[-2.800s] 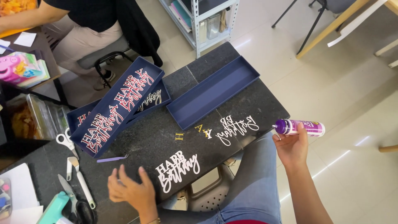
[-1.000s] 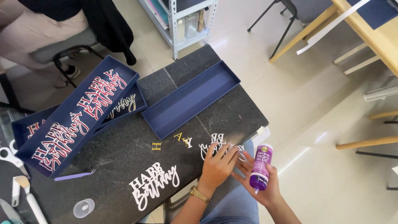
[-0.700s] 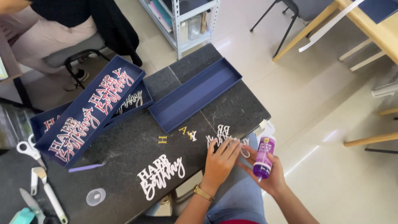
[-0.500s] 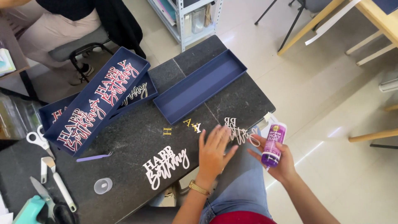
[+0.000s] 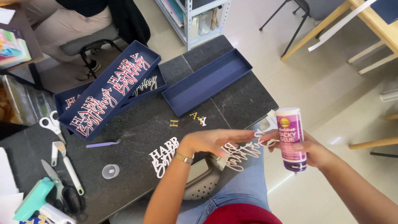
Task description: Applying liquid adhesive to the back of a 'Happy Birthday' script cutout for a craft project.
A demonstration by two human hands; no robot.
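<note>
White script cutout (image 5: pixel 242 152) pinched at its top end between left hand (image 5: pixel 215 140) fingers and right hand (image 5: pixel 309 149) fingertips, hanging past the dark counter (image 5: pixel 137 128) edge over the lap, purple glue bottle (image 5: pixel 291 139) gripped upright in the right fingers, 2nd white cutout (image 5: pixel 163 157) flat just left of the left wrist.

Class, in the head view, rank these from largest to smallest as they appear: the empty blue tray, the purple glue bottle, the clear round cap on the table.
1. Empty blue tray
2. Purple glue bottle, though held nearer the camera, which enlarges it
3. Clear round cap

Glossy plastic glue bottle (image 5: pixel 291 139), speckled stone table (image 5: pixel 137 132)
</note>
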